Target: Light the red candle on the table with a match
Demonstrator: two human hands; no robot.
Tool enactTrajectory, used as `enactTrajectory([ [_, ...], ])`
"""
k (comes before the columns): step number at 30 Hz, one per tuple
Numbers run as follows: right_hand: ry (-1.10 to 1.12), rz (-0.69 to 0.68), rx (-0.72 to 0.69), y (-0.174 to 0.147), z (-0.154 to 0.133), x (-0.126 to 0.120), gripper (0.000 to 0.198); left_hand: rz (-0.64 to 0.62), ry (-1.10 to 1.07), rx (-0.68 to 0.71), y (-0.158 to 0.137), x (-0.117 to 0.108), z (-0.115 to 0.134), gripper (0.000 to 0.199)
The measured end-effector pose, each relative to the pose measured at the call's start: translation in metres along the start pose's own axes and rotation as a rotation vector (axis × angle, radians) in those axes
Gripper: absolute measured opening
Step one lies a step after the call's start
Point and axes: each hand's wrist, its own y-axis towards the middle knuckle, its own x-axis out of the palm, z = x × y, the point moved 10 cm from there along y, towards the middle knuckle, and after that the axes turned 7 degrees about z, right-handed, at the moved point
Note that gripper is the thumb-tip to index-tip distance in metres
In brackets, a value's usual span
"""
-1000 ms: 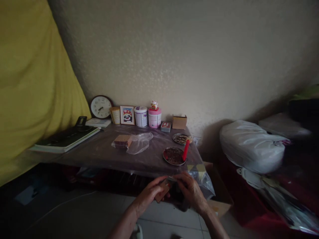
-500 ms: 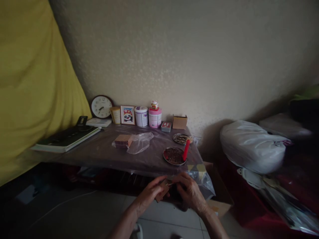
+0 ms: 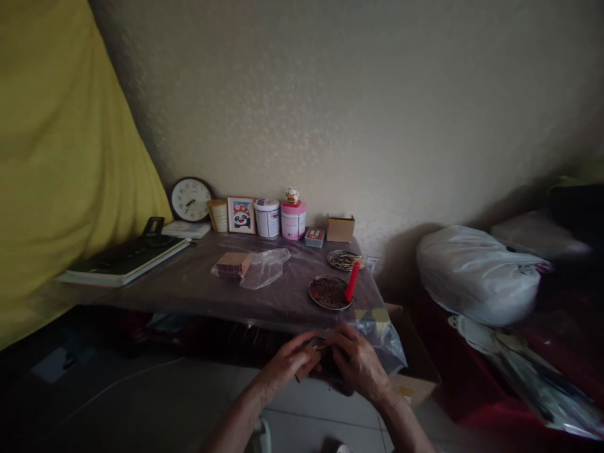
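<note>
"Below the near edge of the long dark table [image 3: 278, 308] — what do the hands hold?"

"One small brown oblong cardboard box [image 3: 307, 367], clamped between thumb and fingers of the left hand [image 3: 285, 363]."

"Its bearing?"

"Long axis oblique, lower left to upper right of the view. Upper end points away from the wearer, toward the right hand [image 3: 355, 360]. Pale tips at that end; too dim to count."

"Right-hand grip?"

"Thumb and fingertips together, pinched on one thin pale stick [image 3: 321, 346] close to the box's upper end. Contact between stick and box: cannot tell."

"Tabletop count?"

"Two round metal plates, near [image 3: 331, 308] and far [image 3: 329, 260]. One red cylindrical candle [image 3: 352, 281], standing at the near plate's right side, leaning slightly right. Far plate: thin pale sticks [image 3: 352, 260], too dense to count. One rectangular brown block [image 3: 234, 263], one crumpled clear plastic bag [image 3: 265, 268] against its right side."

"Back row?"

"One round dark-rimmed clock [image 3: 190, 199]; one framed panda picture [image 3: 241, 215]; two cylindrical canisters — one white and purple [image 3: 267, 219], one pink and white [image 3: 293, 221]. One small white cat figurine [image 3: 292, 195] sits on the pink one. One open brown carton [image 3: 340, 229], farther right."
</note>
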Motion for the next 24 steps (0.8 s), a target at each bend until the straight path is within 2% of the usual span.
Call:
enactTrajectory([
  [7,0.003,-0.033,0.018,0.000,0.000,0.002,0.025,0.001,0.041,0.034,0.002,-0.002,0.000,0.047],
  [12,0.045,0.034,0.186,0.001,0.016,-0.007,0.018,0.005,0.070,0.054,0.002,-0.005,0.003,0.048],
  [15,0.065,0.058,0.233,0.002,0.022,-0.010,0.015,0.035,0.092,0.057,0.001,-0.007,0.007,0.046],
  [24,0.146,0.054,0.235,0.003,0.017,-0.007,0.013,0.110,0.021,0.052,-0.001,-0.012,0.015,0.043],
])
